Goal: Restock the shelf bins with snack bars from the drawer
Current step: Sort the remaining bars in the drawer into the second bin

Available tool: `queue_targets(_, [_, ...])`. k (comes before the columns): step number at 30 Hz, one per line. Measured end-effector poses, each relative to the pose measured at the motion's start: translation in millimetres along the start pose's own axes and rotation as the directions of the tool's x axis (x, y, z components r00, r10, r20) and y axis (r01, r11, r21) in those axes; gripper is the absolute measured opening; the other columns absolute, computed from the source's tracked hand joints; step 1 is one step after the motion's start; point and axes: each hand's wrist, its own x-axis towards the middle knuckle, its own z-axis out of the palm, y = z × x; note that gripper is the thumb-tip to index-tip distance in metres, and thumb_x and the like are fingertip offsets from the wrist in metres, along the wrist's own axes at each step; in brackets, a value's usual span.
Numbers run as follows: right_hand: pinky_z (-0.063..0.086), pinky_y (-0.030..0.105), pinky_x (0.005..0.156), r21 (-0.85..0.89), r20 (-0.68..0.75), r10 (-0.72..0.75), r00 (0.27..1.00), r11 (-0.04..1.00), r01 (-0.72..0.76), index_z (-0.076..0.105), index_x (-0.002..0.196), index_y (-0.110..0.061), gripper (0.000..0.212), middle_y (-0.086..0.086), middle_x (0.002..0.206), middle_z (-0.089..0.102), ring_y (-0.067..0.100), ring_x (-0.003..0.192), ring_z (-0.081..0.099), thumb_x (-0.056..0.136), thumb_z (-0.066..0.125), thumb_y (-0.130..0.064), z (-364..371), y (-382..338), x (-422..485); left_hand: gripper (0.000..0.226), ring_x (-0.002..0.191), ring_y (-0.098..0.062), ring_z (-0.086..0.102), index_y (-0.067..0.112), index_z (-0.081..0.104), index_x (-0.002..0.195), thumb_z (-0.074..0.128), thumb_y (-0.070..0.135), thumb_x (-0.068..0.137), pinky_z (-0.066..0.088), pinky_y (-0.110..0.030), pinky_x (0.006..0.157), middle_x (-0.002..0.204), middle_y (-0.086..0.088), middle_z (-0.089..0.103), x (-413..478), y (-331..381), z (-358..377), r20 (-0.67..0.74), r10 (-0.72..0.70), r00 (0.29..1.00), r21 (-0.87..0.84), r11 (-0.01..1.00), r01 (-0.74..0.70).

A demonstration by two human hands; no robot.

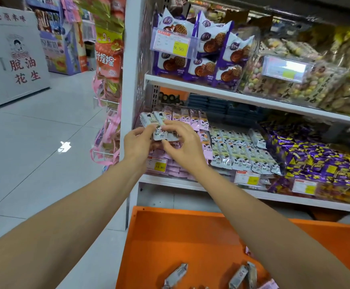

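Observation:
Both hands are raised in front of the lower shelf's left bin (156,164), which holds pink-wrapped snack bars. My left hand (137,142) grips a small bunch of silver-and-pink snack bars (154,122) from below. My right hand (183,142) pinches the same bunch from the right side. Below, the open orange drawer (169,230) holds a few loose silver-wrapped bars (175,275) near the bottom edge of the view. My right forearm crosses over the drawer's right part.
The neighbouring bin (247,177) carries green-white bars, and purple-yellow candy packs (316,161) fill the bins further right. The upper shelf (190,84) holds purple cookie bags and clear tubs. Hanging snack bags (107,59) flank the shelf's left post. Tiled floor lies to the left.

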Motion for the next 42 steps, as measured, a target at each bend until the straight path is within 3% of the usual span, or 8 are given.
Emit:
queue_targets(10, [0.034,0.009,0.093,0.042,-0.058,0.113,0.992,0.993,-0.11,0.063,0.101,-0.011,0.028,0.003,0.113,0.05,-0.008,0.109,0.044,0.081,0.079,-0.021,-40,8,-21,0.023,0.042,-0.008,0.048,0.002,0.049,0.109,0.062,0.003,0.089,0.047,-0.023,0.046,0.058,0.001,0.047,-18,-17,33,0.145,-0.087,0.986,-0.064,0.993,0.098])
queue_targets(15, [0.037,0.013,0.097,0.054,-0.049,0.119,0.992,0.992,-0.116,0.064,0.111,-0.013,0.039,0.004,0.117,0.05,-0.003,0.113,0.047,0.078,0.077,-0.03,-62,17,-36,0.023,0.038,-0.009,0.048,0.004,0.047,0.103,0.064,0.003,0.088,0.044,-0.02,0.041,0.044,0.008,0.052,-27,-29,60,0.197,-0.13,0.972,-0.075,0.986,0.147])
queue_targets(21, [0.043,0.026,0.094,-0.027,-0.125,0.107,0.986,0.993,-0.111,0.064,0.105,-0.011,0.028,0.003,0.111,0.052,0.017,0.108,0.052,0.077,0.07,-0.011,-86,31,-46,0.014,0.048,-0.008,0.057,0.008,0.052,0.084,0.064,0.004,0.089,0.048,-0.02,0.046,0.054,0.004,0.061,-41,-42,90,0.292,-0.143,0.946,-0.066,0.983,0.169])
queue_targets(28, [0.043,0.02,0.088,-0.064,-0.257,0.214,0.942,0.969,-0.238,0.066,0.1,-0.014,0.021,0.003,0.107,0.054,0.012,0.103,0.053,0.08,0.07,-0.01,-120,55,-55,0.01,0.088,-0.029,0.068,0.014,0.065,0.094,0.056,0.014,0.094,0.057,-0.044,0.084,0.095,-0.01,0.071,-42,-58,125,0.379,-0.005,0.926,0.231,0.969,-0.089])
queue_targets(30, [0.041,0.018,0.087,-0.11,-0.297,0.254,0.92,0.948,-0.297,0.065,0.1,-0.014,0.023,0.004,0.106,0.055,0.011,0.102,0.051,0.077,0.069,-0.01,-128,66,-59,0.018,0.096,-0.025,0.063,0.015,0.061,0.109,0.056,0.018,0.092,0.052,-0.042,0.09,0.103,-0.003,0.066,-40,-63,127,0.4,0.158,0.903,0.508,0.781,-0.362])
queue_targets(34, [0.034,0.018,0.088,-0.163,-0.361,0.354,0.863,0.887,-0.432,0.065,0.1,-0.013,0.022,0.001,0.107,0.052,0.011,0.103,0.046,0.079,0.069,-0.008,-140,86,-66,0.03,0.126,-0.028,0.045,0.016,0.063,0.116,0.052,0.025,0.09,0.027,-0.044,0.107,0.125,-0.004,0.061,-33,-76,121,0.656,0.413,0.632,0.656,0.103,-0.748])
queue_targets(38, [0.03,0.017,0.089,-0.251,-0.333,0.41,0.849,0.83,-0.499,0.066,0.103,-0.015,0.022,-0.007,0.106,0.045,0.013,0.108,0.044,0.082,0.071,-0.013,-144,104,-70,0.042,0.147,-0.029,0.022,0.02,0.055,0.134,0.05,0.032,0.095,0.002,-0.048,0.119,0.15,-0.005,0.045,-24,-92,121,0.809,0.252,0.531,0.579,-0.193,-0.792])
queue_targets(42, [0.03,0.02,0.089,-0.362,-0.227,0.393,0.891,0.815,-0.451,0.065,0.104,-0.017,0.022,-0.004,0.109,0.047,0.018,0.111,0.043,0.084,0.072,-0.021,-143,115,-71,0.049,0.146,-0.03,0.026,0.019,0.051,0.14,0.049,0.036,0.094,-0.003,-0.05,0.119,0.15,-0.009,0.044,-22,-103,125,0.867,0.17,0.469,0.498,-0.339,-0.798])
